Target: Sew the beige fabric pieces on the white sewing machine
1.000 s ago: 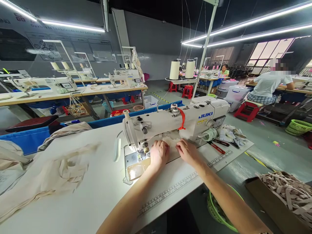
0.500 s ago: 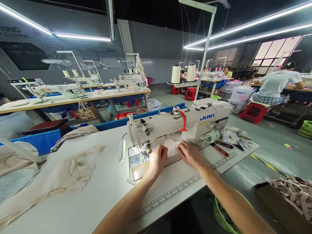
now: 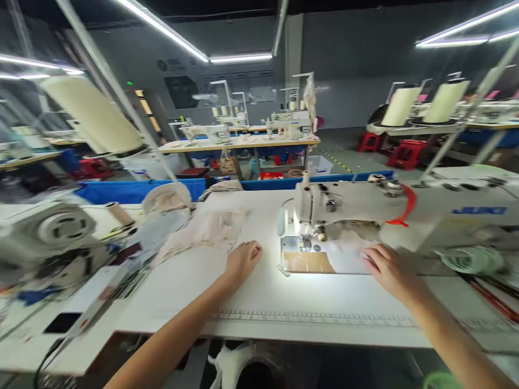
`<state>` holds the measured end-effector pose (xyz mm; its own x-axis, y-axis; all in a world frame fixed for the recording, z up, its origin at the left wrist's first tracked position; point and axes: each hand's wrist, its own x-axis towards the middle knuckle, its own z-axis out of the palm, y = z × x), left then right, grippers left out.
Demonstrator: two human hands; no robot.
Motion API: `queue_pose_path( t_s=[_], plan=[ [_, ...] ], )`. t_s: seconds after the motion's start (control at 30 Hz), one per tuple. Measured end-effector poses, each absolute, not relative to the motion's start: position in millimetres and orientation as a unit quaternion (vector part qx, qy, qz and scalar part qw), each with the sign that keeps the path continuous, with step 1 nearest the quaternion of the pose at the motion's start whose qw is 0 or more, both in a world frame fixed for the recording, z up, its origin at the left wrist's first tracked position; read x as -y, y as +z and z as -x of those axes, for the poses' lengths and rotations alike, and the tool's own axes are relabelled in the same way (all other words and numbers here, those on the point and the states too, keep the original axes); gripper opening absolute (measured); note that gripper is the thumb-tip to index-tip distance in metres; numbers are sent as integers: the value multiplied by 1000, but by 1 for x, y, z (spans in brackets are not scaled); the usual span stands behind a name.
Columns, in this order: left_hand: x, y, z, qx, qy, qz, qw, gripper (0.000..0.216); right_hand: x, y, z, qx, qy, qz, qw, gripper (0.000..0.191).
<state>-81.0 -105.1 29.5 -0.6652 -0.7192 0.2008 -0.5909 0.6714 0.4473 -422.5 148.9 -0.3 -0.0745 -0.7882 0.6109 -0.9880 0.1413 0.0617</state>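
A white sewing machine (image 3: 352, 200) with a red ribbon tied on its arm stands on the white table. My left hand (image 3: 243, 262) is above the tabletop, left of the needle plate (image 3: 290, 246). Its fingers are curled in, and I cannot see whether anything is inside them. Beyond it lies thin beige fabric (image 3: 211, 229), spread flat and wrinkled. Under the machine's arm is a pale piece of fabric (image 3: 348, 246). My right hand (image 3: 391, 270) is at that piece's right edge, thumb and fingers closed on it.
A printed ruler strip (image 3: 316, 317) runs along the front edge. Green cord (image 3: 472, 259) and red-handled tools (image 3: 497, 300) lie to the right. Another machine head (image 3: 52, 237), blurred, stands at the left, with a thread cone (image 3: 119, 213) nearby. Blue cloth (image 3: 141, 189) borders the back.
The view has swung left. My left hand has left the pale fabric under the machine and moved left towards the beige fabric. My right hand stays by the pale piece.
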Motion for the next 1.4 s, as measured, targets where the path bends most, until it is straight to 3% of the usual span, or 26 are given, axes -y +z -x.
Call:
queue_pose_path(
  t_s=[0.17,0.3,0.43,0.57,0.67,0.73,0.77,0.83,1.1,1.4],
  plan=[
    [135,37,49,898,-165,-354,201,16,-141,3,426,659,187,-657,316,27],
    [167,50,16,908,-37,-377,177,12,-142,1,420,664,196,-617,373,29],
    [188,56,3,917,36,-383,101,9,-141,-1,424,661,220,-616,368,27],
    [192,62,-2,922,33,-370,110,12,-143,4,416,658,249,-621,345,24],
    [187,69,-4,937,-26,-287,196,10,-147,11,376,676,296,-620,265,20],
    [182,72,-2,938,-104,-223,243,12,-146,16,333,685,310,-642,149,20],
    [179,72,0,936,-148,-207,244,16,-142,18,310,684,294,-662,87,23],
    [173,70,7,928,-228,-211,207,23,-128,21,270,674,253,-692,54,28],
    [153,78,49,898,-377,-223,48,34,-59,31,243,659,79,-738,122,25],
    [97,70,137,878,-443,-172,54,35,-58,23,279,673,33,-713,194,26]
  ],
)
